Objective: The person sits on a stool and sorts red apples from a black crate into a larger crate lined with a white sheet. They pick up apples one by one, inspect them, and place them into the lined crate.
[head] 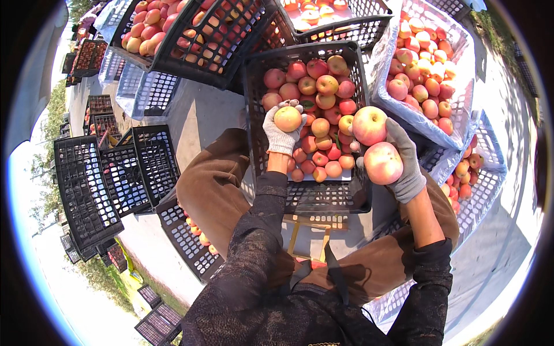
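Note:
A black plastic crate (363,197) full of red and yellow apples stands between the person's knees. Over its left part my left hand (283,129), in a pale knit glove, holds a yellow-red apple (288,119) on its fingers and palm. At the crate's right side my right hand (404,160), in a grey glove, holds two large apples, a red-yellow one (370,126) above and a pinkish one (383,163) below. The two apples touch or nearly touch. Part of the right fingers is hidden behind them.
At the right stands a crate lined with blue-white plastic film (465,86), full of apples, above another lined crate (489,190). A tilted black crate of apples (207,43) is at the upper left. Empty black crates (86,181) are at the left, beside another apple crate (186,242).

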`<state>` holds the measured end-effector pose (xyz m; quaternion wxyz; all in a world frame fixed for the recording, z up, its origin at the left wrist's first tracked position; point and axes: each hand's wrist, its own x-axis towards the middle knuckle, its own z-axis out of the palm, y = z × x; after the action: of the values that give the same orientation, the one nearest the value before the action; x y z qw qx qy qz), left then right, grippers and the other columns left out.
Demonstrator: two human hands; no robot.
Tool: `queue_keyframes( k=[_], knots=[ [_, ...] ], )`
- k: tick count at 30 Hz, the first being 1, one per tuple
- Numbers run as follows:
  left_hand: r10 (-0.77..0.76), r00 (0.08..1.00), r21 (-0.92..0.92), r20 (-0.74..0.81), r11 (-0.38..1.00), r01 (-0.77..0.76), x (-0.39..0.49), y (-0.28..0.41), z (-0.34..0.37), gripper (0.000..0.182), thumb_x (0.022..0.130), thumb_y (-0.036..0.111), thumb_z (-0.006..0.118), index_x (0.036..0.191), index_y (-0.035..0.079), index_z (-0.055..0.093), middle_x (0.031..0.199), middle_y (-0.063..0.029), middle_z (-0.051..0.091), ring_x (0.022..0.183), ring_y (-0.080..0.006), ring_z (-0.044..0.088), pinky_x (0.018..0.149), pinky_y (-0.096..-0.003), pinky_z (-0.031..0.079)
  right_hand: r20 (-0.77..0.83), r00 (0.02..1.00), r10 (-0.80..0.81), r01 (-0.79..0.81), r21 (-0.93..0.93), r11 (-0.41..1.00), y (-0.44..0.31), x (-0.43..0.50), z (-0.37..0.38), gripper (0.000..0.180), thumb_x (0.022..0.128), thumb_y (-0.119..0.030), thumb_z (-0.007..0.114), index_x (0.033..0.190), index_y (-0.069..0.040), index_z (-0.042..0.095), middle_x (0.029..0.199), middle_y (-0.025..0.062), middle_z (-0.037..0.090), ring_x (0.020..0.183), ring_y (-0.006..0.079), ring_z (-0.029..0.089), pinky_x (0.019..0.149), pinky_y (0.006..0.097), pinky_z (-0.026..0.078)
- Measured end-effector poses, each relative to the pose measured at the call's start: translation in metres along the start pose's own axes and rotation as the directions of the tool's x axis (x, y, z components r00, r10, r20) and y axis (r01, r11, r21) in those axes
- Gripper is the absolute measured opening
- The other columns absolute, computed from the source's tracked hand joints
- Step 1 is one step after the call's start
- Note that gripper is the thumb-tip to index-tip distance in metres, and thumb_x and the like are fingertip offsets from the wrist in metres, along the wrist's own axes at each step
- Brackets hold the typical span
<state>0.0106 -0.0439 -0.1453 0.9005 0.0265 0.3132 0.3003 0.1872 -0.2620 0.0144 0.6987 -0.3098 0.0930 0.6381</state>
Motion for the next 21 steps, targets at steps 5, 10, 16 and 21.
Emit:
queue_keyframes(
  k=[5,10,16,21],
  knots=[
    [0.373,0.851,0.520,-0.369,0.842,-0.143,0.019,-0.011,-0.100,0.032,0.091,0.030,0.067,0.115,0.011,0.058,0.102,-0.0105,0.066,0.084,-0.0275,0.066,0.067,-0.0523,0.057,0.043,0.996,0.084,-0.085,0.039,0.996,0.005,0.004,0.007,0.060,0.097,-0.043,0.056,0.131,0.007,0.050,0.118,0.0233,0.063,0.094,0.0312,0.068,0.070,0.0430,0.064],
    [0.154,0.839,0.275,-0.523,0.961,-0.005,0.046,0.005,-0.058,0.048,0.091,0.054,0.061,0.121,0.018,0.053,0.107,-0.0112,0.063,0.090,-0.0380,0.063,0.074,-0.0553,0.054,0.073,0.997,0.031,-0.034,0.050,0.998,-0.001,0.000,0.000,0.059,0.099,-0.040,0.055,0.135,0.007,0.047,0.121,0.0276,0.062,0.094,0.0322,0.071,0.074,0.0422,0.064],
    [0.049,0.898,0.057,-0.437,0.998,-0.026,0.084,0.022,-0.039,0.052,0.081,0.057,0.072,0.111,0.017,0.059,0.102,-0.0104,0.064,0.089,-0.0333,0.065,0.073,-0.0503,0.057,-0.028,0.999,0.047,-0.047,0.007,0.999,-0.001,0.004,-0.002,0.059,0.097,-0.044,0.055,0.127,0.007,0.052,0.103,0.0222,0.066,0.084,0.0304,0.069,0.067,0.0404,0.063],
    [-0.043,0.982,-0.134,-0.186,0.991,0.018,0.067,0.031,-0.079,0.065,0.083,0.059,0.069,0.120,0.007,0.055,0.112,-0.0136,0.066,0.094,-0.0308,0.067,0.077,-0.0496,0.056,-0.018,0.999,0.051,-0.051,0.014,0.999,0.002,0.001,0.011,0.057,0.098,-0.044,0.055,0.127,0.005,0.052,0.107,0.0211,0.065,0.087,0.0302,0.068,0.068,0.0402,0.063]
  ],
)
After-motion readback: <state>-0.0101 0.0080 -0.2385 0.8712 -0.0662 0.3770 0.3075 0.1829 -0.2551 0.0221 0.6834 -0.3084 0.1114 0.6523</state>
